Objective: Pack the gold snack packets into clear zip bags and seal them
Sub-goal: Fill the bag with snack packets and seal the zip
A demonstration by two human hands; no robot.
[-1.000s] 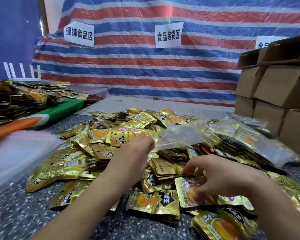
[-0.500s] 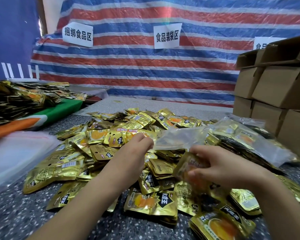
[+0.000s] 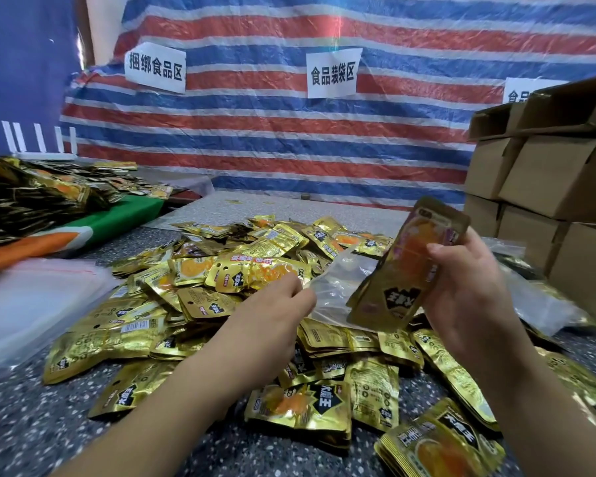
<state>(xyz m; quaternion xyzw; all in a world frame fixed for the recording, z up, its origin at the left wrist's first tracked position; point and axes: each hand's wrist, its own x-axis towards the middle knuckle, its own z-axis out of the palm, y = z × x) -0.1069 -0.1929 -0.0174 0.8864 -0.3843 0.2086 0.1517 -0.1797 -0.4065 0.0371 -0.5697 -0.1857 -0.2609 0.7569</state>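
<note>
A big heap of gold snack packets (image 3: 221, 297) covers the speckled table (image 3: 31, 425) in front of me. My left hand (image 3: 272, 318) pinches the near edge of an empty clear zip bag (image 3: 338, 287) that lies over the heap. My right hand (image 3: 461, 290) grips a small stack of gold packets (image 3: 403, 270), held upright and tilted just right of the bag. More gold packets (image 3: 437, 442) lie under my right forearm.
Stacked cardboard boxes (image 3: 547, 180) stand at the right. A pile of empty clear bags (image 3: 31, 304) lies at the left, beside a green and orange cloth (image 3: 83, 232) with dark and gold packets. Filled clear bags (image 3: 537, 304) lie behind my right hand. A striped tarp (image 3: 289, 139) forms the back wall.
My right hand picked packets off the heap and lifted them up to the right of the bag. My left hand kept hold of the clear bag's edge.
</note>
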